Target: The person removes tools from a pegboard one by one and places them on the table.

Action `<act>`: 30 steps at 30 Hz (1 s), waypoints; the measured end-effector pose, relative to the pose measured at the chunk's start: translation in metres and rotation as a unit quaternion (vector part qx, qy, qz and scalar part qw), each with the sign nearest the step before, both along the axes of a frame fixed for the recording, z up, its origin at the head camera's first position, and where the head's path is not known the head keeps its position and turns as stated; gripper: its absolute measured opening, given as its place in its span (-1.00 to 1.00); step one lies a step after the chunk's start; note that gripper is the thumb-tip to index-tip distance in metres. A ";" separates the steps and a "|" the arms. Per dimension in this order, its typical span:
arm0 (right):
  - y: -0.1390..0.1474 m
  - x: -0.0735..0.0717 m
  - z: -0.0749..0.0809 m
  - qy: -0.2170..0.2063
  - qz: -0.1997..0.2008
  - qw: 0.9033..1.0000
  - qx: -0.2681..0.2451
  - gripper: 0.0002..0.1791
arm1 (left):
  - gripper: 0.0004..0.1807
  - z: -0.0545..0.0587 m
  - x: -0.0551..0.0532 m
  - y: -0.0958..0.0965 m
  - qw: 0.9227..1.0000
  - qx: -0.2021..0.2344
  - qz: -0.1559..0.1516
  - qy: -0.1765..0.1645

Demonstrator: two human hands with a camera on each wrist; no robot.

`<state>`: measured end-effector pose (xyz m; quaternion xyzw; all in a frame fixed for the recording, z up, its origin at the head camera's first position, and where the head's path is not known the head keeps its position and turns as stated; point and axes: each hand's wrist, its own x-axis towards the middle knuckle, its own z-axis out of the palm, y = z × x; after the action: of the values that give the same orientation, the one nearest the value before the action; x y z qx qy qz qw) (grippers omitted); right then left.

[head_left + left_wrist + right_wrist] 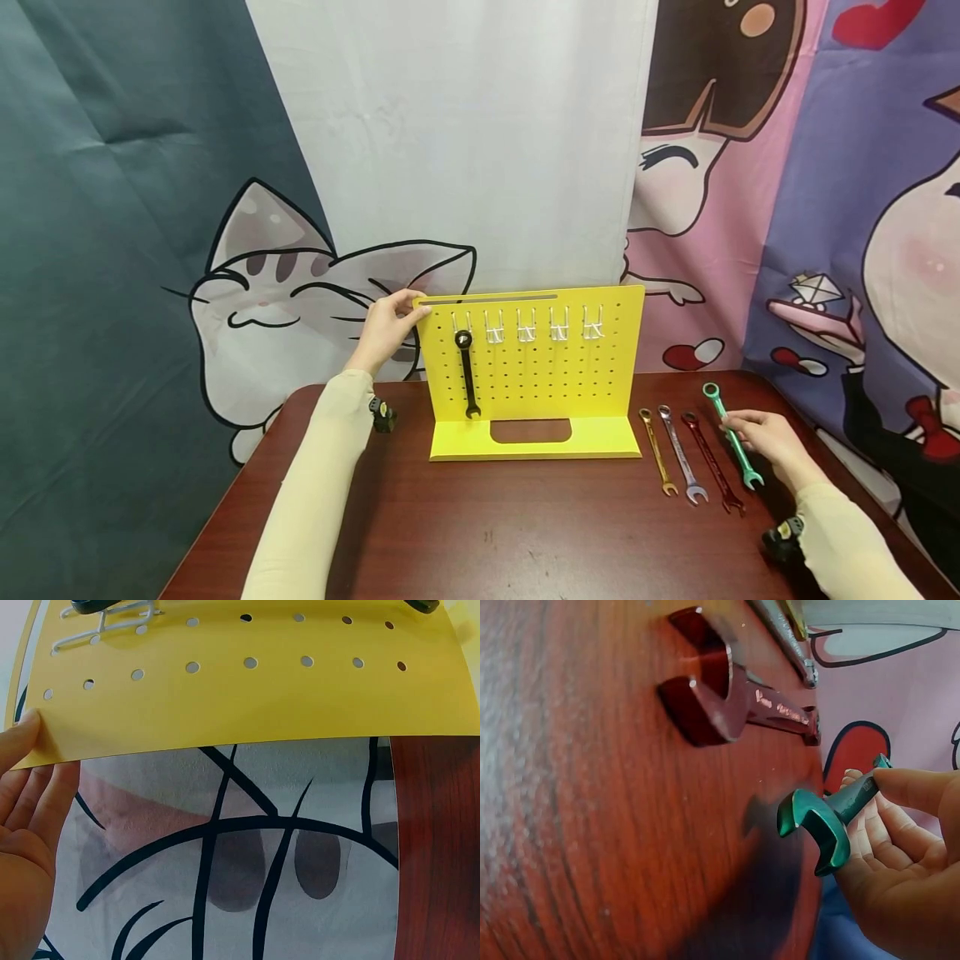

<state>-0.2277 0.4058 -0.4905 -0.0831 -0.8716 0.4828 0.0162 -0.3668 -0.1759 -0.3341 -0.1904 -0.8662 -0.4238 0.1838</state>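
Observation:
My left hand pinches the top left corner of a yellow pegboard stand, thumb in front and fingers behind. A black combination wrench hangs from the leftmost of several white wire hooks. At the right, my right hand grips a green combination wrench by its shaft, ring end pointing away. In the right wrist view the green wrench's open end is tilted and casts a shadow on the table. Beside it lies a red wrench.
A silver wrench and a gold wrench lie between the stand and the red wrench. All stand on a dark reddish wooden table. Close behind it hangs a cloth backdrop with cartoon figures.

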 end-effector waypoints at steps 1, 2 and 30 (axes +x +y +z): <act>0.000 0.000 0.000 -0.002 0.002 1.000 0.005 -0.42 | -0.68 0.000 0.000 0.000 1.000 0.001 0.000 -0.002; 0.001 0.000 0.000 -0.004 0.004 1.000 0.011 -0.42 | -0.68 0.000 0.000 0.000 1.000 0.002 0.000 -0.003; 0.004 -0.002 -0.008 -0.011 0.021 0.992 0.125 -0.57 | -0.67 -0.002 -0.004 0.005 1.000 0.000 -0.006 0.003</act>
<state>-0.2297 0.4098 -0.4983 -0.0668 -0.9268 0.3694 0.0069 -0.3706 -0.1713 -0.3358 -0.1970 -0.8644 -0.4246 0.1835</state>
